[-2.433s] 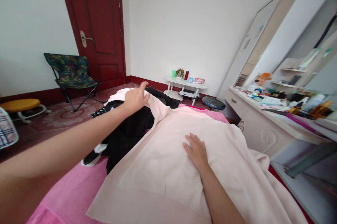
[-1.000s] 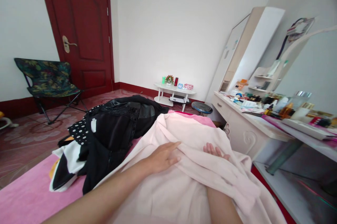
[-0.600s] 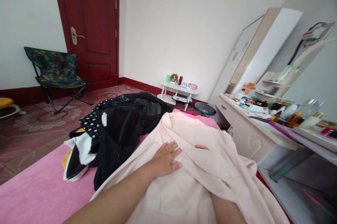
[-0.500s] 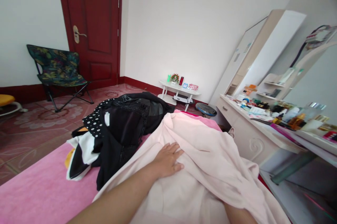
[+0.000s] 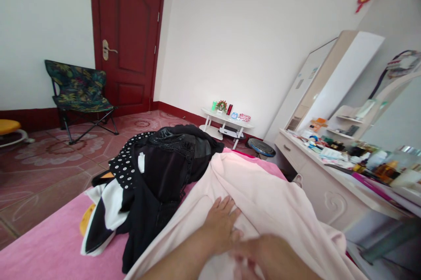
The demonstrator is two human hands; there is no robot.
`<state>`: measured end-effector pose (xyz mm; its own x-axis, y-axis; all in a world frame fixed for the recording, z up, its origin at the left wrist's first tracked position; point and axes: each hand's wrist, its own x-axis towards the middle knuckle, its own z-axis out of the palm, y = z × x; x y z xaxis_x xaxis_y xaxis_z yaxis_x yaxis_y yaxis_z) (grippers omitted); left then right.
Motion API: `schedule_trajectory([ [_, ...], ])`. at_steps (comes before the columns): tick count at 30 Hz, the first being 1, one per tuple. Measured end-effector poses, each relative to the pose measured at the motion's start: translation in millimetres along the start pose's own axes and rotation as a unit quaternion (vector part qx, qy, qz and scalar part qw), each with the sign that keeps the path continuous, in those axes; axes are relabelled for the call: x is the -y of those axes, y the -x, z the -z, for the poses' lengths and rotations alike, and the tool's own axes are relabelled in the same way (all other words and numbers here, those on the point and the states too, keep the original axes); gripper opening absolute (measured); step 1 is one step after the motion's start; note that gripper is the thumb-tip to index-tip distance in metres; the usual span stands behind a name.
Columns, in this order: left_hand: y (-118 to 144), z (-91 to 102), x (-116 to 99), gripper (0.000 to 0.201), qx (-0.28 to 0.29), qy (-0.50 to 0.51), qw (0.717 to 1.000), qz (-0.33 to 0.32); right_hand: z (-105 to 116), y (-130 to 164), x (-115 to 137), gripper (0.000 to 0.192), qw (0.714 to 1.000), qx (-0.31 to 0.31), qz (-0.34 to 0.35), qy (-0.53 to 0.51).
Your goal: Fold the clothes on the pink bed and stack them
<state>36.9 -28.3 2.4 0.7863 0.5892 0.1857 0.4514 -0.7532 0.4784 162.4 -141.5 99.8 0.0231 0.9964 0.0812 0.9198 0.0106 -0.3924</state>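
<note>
A pale pink fabric piece, perhaps a garment or blanket (image 5: 279, 201), is spread out in front of me with soft folds. My left hand (image 5: 222, 223) lies flat on it, fingers stretched out and pointing away from me. My right hand (image 5: 258, 251) is just to the right, over the cloth at the bottom of the view, its fingers turned toward the left hand. Motion smears those fingers, so whether they grip the cloth does not show. A pile of black clothes (image 5: 164, 161) lies left of the pink fabric.
Pink bedding (image 5: 62, 245) lies beneath everything. At the right stands a dressing table (image 5: 315, 183) crowded with bottles. A small white table (image 5: 226, 118), a round stool (image 5: 261, 147) and a folding chair (image 5: 79, 91) stand farther off, near a red door (image 5: 131, 39).
My right hand has come out from under the fold of pink fabric and moved left, close beside the left hand. My left hand stays flat. The view has tilted up slightly.
</note>
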Motion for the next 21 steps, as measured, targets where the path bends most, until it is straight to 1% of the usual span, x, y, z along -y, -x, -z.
schedule_trajectory([
  [2, 1.6, 4.0, -3.0, 0.067, 0.004, 0.005, 1.0, 0.003, -5.2, -51.3, 13.6, 0.027, 0.999, 0.015, 0.045, 0.017],
  [3, 3.1, 7.2, -5.1, 0.066, 0.006, 0.01, 1.0, 0.005, -8.4, -78.4, 19.0, 0.032, 0.995, 0.018, 0.088, 0.048],
  [5, 6.4, 14.8, -9.4, 0.067, 0.012, 0.025, 1.0, 0.01, -16.7, -130.5, 25.7, 0.044, 0.986, -0.008, 0.139, 0.091],
  [7, 9.0, 21.4, -12.5, 0.068, 0.025, 0.041, 0.999, 0.013, -27.7, -174.4, 26.7, 0.051, 0.976, -0.037, 0.164, 0.142],
  [9, 9.7, 25.1, -13.5, 0.069, 0.033, 0.055, 0.998, 0.013, -40.7, -207.5, 23.9, 0.053, 0.965, -0.049, 0.167, 0.198],
  [12, 6.7, 25.4, -11.1, 0.068, 0.039, 0.067, 0.997, 0.011, -61.2, -240.1, 18.0, 0.049, 0.957, -0.048, 0.145, 0.248],
  [15, 1.3, 22.8, -7.2, 0.07, 0.049, 0.07, 0.996, 0.012, -76.9, -261.0, 12.7, 0.045, 0.959, -0.06, 0.084, 0.264],
  [18, -2.7, 20.2, -5.0, 0.071, 0.062, 0.066, 0.996, 0.017, -83.7, -276.2, 6.8, 0.042, 0.957, -0.058, 0.018, 0.285],
  [21, -3.9, 17.8, -4.9, 0.071, 0.063, 0.06, 0.996, 0.025, -84.6, -285.1, 2.0, 0.04, 0.952, -0.04, 0.004, 0.304],
])
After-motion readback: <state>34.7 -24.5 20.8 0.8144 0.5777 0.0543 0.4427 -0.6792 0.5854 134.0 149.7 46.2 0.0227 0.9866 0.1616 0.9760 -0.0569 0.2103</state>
